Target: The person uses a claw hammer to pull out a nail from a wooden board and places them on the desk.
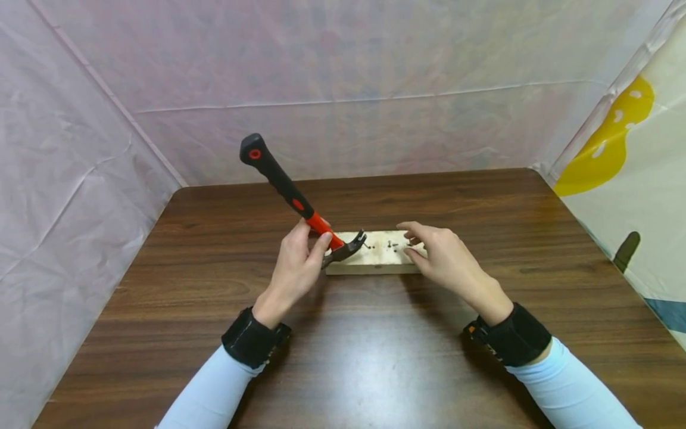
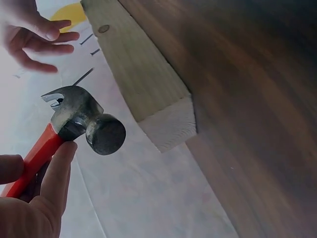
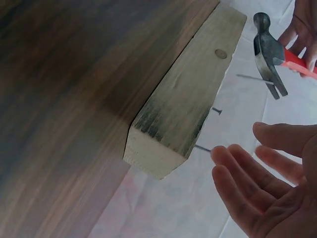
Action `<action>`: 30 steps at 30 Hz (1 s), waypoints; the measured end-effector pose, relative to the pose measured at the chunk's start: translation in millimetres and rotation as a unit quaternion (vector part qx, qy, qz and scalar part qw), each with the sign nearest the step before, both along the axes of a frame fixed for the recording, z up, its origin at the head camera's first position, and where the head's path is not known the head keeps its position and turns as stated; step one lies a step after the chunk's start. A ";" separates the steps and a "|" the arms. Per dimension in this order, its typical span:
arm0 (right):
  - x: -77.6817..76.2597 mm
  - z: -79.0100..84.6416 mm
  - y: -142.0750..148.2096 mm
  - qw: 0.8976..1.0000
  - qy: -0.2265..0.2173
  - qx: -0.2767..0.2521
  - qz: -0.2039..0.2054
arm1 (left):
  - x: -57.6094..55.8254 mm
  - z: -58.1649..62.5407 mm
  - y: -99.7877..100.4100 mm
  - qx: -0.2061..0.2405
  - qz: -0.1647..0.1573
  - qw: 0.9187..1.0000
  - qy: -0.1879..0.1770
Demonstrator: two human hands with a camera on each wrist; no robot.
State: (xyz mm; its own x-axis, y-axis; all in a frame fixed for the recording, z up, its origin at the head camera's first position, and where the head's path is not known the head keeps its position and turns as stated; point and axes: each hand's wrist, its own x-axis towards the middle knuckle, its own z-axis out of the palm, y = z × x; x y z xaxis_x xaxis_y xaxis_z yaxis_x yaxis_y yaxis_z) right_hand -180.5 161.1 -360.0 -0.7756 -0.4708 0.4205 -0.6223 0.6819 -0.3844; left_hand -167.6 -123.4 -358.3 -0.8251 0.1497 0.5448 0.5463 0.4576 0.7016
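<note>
My left hand [image 1: 293,265] grips a claw hammer [image 1: 281,182] by its red neck, close below the head, with the black-and-red handle slanting up and away. The hammer head [image 2: 79,114] hangs over the left part of a pale wooden block [image 1: 375,270]. Several nails [image 1: 390,245] stand up from the block's top. One nail [image 2: 83,76] shows close by the claw; whether the claw touches it I cannot tell. Over the block's right end is my right hand [image 1: 447,256], fingers loosely spread, nothing held. Its fingertips come near another nail [image 3: 203,148]; contact is unclear.
The block lies flat on a dark brown wooden table [image 1: 187,298], lengthwise from left to right. Behind the table hangs a pale cloth wall [image 1: 343,137]. A cloth with a yellow shape [image 1: 600,161] hangs on the right.
</note>
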 end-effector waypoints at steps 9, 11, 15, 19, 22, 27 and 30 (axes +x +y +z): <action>5.2 -0.8 -12.6 0.994 0.019 -0.080 0.068 | 6.4 6.5 7.5 0.015 -0.035 0.999 0.010; 6.3 -1.0 -15.1 0.992 0.026 -0.089 0.081 | 8.2 8.0 8.9 0.014 -0.044 0.999 0.011; 8.3 -1.8 -19.4 0.989 0.039 -0.097 0.106 | 10.8 9.5 11.1 0.013 -0.061 0.998 0.017; 10.0 -2.9 -22.4 0.985 0.051 -0.106 0.130 | 11.6 10.3 12.8 0.018 -0.079 0.996 0.029; 10.5 -3.9 -23.8 0.981 0.062 -0.114 0.144 | 12.1 11.0 13.9 0.023 -0.092 0.995 0.035; 10.3 -6.7 -25.7 0.976 0.078 -0.123 0.159 | 14.4 13.2 16.1 0.027 -0.109 0.993 0.037; 10.3 -8.0 -26.1 0.975 0.091 -0.121 0.162 | 15.8 13.6 17.6 0.027 -0.115 0.992 0.037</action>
State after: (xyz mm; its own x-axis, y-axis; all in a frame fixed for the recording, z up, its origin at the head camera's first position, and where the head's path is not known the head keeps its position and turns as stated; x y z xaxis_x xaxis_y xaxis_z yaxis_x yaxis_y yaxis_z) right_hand -170.2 135.0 -368.0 -0.5043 -0.5489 0.6666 -0.8632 0.3403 -0.3728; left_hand -151.8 -105.8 -344.7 -0.7292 0.2983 0.6159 0.6836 0.2767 0.6754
